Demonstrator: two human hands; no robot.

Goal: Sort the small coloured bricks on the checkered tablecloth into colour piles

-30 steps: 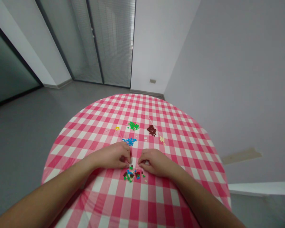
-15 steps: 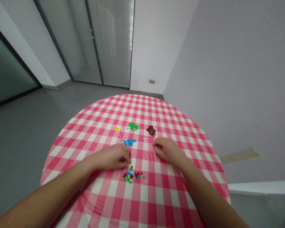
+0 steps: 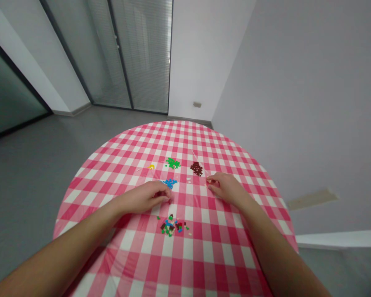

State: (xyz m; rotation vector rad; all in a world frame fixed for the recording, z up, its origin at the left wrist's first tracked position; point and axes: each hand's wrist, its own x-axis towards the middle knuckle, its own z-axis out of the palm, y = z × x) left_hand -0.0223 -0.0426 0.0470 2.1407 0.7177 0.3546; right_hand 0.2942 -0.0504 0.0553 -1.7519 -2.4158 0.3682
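My left hand (image 3: 151, 196) is closed in a pinch just below the blue pieces (image 3: 170, 183), a small dark piece (image 3: 169, 202) at its fingertips. On the right, my right hand (image 3: 224, 186) has thumb and fingers slightly apart, below and right of the dark brown pieces (image 3: 197, 168). A tiny pale piece lies near its fingertips. Nearer to me sits a mixed pile (image 3: 172, 226) of green, blue, brown, red and pale pieces. Green pieces (image 3: 173, 163) and a few yellow ones (image 3: 151, 167) lie farther back, and pale bits (image 3: 188, 180) rest between the hands.
The round table (image 3: 204, 255) has a pink and white checked cloth with creases at the front left. Beyond it stand glass doors (image 3: 142, 53) and a white wall (image 3: 204, 53). Another wall rises close along the right side.
My left hand has moved up and away from the mixed pile, towards the blue pieces. My right hand has shifted slightly right and up, and its fingers have parted.
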